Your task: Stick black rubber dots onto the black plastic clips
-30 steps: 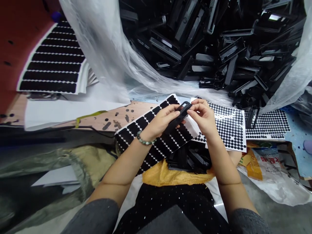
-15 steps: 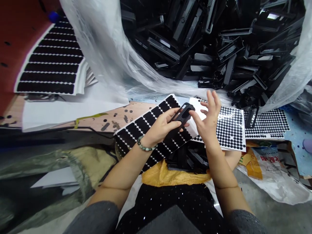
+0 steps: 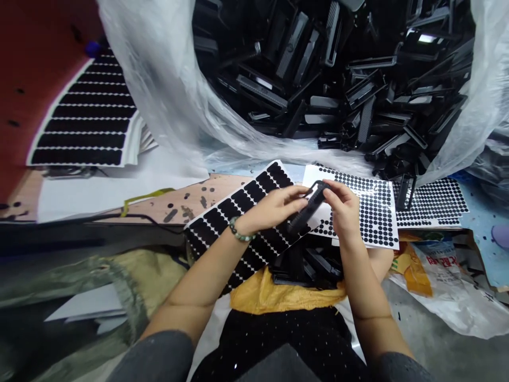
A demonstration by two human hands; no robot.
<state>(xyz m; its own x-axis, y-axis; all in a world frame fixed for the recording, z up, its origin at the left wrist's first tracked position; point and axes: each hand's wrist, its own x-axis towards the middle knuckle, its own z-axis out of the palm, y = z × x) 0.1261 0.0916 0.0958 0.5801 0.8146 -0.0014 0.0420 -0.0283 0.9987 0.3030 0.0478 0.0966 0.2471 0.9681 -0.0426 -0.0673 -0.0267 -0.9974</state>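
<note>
My left hand (image 3: pixel 278 208), with a beaded bracelet at the wrist, grips a long black plastic part (image 3: pixel 306 213) with a textured surface. The part is held tilted above the sheets. My right hand (image 3: pixel 342 207) has its thumb and fingers closed on the upper end of the same part. Whether a sticker lies under those fingers is hidden. Below the left hand lies a white sheet of black oblong stickers (image 3: pixel 248 198), set at a slant. A sheet of small round black stickers (image 3: pixel 376 209) lies behind and right of my right hand.
A plastic-lined container (image 3: pixel 234 122) full of black parts (image 3: pixel 262 94) stands at the back. More sticker sheets (image 3: pixel 85 124) are stacked at left. A yellow bag (image 3: pixel 254 294) with black parts rests by my lap. An open sack (image 3: pixel 135 276) stands at lower left.
My right hand has gone from spread fingers to closing on the part's upper end. The part has turned in my left hand and now shows a different side.
</note>
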